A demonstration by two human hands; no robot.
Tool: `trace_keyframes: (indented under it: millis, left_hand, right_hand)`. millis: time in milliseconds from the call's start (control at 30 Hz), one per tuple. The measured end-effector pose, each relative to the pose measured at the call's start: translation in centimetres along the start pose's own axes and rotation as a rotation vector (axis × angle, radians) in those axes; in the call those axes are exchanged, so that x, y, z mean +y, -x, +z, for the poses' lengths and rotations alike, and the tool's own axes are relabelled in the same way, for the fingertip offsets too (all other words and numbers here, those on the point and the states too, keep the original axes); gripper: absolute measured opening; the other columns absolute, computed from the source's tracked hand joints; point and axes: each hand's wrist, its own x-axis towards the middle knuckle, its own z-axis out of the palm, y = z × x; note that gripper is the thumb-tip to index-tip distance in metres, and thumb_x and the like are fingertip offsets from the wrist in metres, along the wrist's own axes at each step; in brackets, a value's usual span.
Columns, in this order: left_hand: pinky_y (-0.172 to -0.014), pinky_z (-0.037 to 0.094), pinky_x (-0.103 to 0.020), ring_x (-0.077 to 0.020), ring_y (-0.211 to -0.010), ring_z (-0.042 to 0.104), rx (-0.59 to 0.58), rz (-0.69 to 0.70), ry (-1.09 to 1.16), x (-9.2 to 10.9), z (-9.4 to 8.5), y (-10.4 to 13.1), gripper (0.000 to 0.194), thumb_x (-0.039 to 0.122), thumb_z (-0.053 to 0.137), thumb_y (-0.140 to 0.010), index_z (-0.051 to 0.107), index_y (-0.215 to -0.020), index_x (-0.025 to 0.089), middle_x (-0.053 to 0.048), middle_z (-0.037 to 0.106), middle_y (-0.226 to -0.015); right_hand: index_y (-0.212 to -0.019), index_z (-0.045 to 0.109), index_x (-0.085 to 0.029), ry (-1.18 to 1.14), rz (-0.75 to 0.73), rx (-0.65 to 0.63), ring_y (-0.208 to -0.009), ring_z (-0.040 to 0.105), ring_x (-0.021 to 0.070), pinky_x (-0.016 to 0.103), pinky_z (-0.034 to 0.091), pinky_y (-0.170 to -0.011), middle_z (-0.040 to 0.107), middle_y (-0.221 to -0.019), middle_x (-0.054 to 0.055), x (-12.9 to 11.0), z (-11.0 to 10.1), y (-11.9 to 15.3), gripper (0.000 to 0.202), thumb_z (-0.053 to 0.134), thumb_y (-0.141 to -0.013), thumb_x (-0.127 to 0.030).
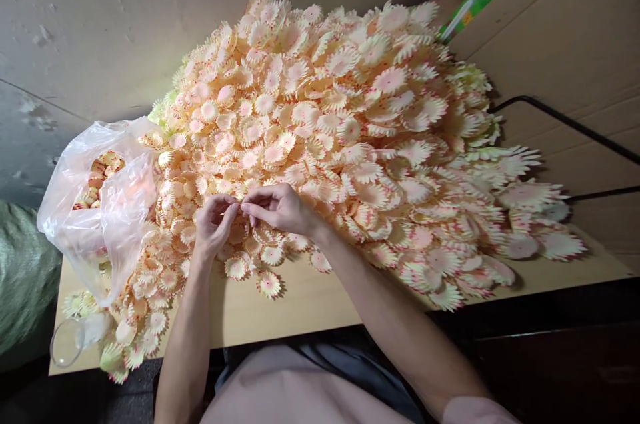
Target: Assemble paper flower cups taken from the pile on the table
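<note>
A large heap of pale cream artificial flower petal pieces [350, 131], with scalloped edges and pink-red tips, covers most of the wooden table [270, 317]. At its near edge my left hand [216, 221] and my right hand [275, 207] meet, fingertips almost touching. Both are closed in a pinch over the petals. Whatever lies between the fingertips is too small or too hidden to make out. Just below my hands, a few single petal pieces [270, 284] lie flat on the wood.
Left of the heap stands a translucent plastic bag [75, 157] holding small round red-and-cream pieces [97, 181]. A clear round cup [67, 343] sits at the table's left corner. Cardboard [550, 44] and a black metal rod [565, 121] border the right side. A green sack [25, 284] is at far left.
</note>
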Motion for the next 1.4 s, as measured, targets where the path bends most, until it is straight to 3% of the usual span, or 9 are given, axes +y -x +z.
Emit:
trace_keyframes:
  millis: [300,467,700,933,1400]
  left_hand:
    - [-0.057,0.043,-0.021,-0.0099,-0.059,0.054,-0.055,0.103,-0.275,0.4,-0.5,0.0,0.032,0.044,0.057,-0.091,0.069,-0.086,0.015,-0.002,0.067,-0.070]
    - [-0.062,0.047,-0.022,-0.0121,-0.066,0.061,-0.051,0.096,-0.205,0.6,-0.4,0.1,0.030,0.043,0.062,-0.087,0.070,-0.085,0.014,-0.005,0.071,-0.078]
    - [-0.051,0.044,-0.018,-0.0086,-0.055,0.056,-0.055,0.086,-0.125,0.6,-0.2,0.1,0.028,0.040,0.067,-0.084,0.068,-0.076,0.013,-0.004,0.067,-0.068]
    - [-0.058,0.051,-0.021,-0.0109,-0.061,0.061,-0.060,0.045,-0.028,0.5,-0.2,0.3,0.025,0.037,0.070,-0.081,0.070,-0.076,0.013,-0.005,0.069,-0.073]
    - [-0.061,0.052,-0.021,-0.0116,-0.065,0.064,-0.076,0.047,-0.048,0.3,-0.4,0.3,0.025,0.038,0.070,-0.082,0.072,-0.081,0.013,-0.006,0.072,-0.077]
  right_hand:
    - [-0.085,0.070,-0.015,0.026,-0.017,0.018,-0.055,0.065,0.0129,0.023,0.056,-0.057,0.068,-0.063,0.000,0.6,-0.1,0.1,0.016,0.069,-0.083,-0.031]
    - [-0.086,0.069,-0.015,0.005,-0.030,0.014,-0.055,0.065,0.0128,0.024,0.057,-0.057,0.068,-0.065,0.000,0.6,0.0,0.1,0.014,0.069,-0.083,-0.028]
    - [-0.089,0.066,-0.016,-0.061,-0.023,-0.004,-0.061,0.067,0.0133,0.026,0.059,-0.060,0.070,-0.075,0.002,1.0,0.1,0.1,0.017,0.071,-0.081,-0.030]
    - [-0.095,0.060,-0.018,-0.076,-0.054,-0.033,-0.064,0.066,0.0122,0.025,0.059,-0.063,0.065,-0.076,0.000,1.1,-0.1,0.1,0.019,0.071,-0.083,-0.028]
    - [-0.094,0.057,-0.018,-0.056,-0.086,-0.025,-0.065,0.065,0.0122,0.026,0.058,-0.064,0.064,-0.075,-0.001,1.1,-0.3,0.1,0.017,0.068,-0.085,-0.027]
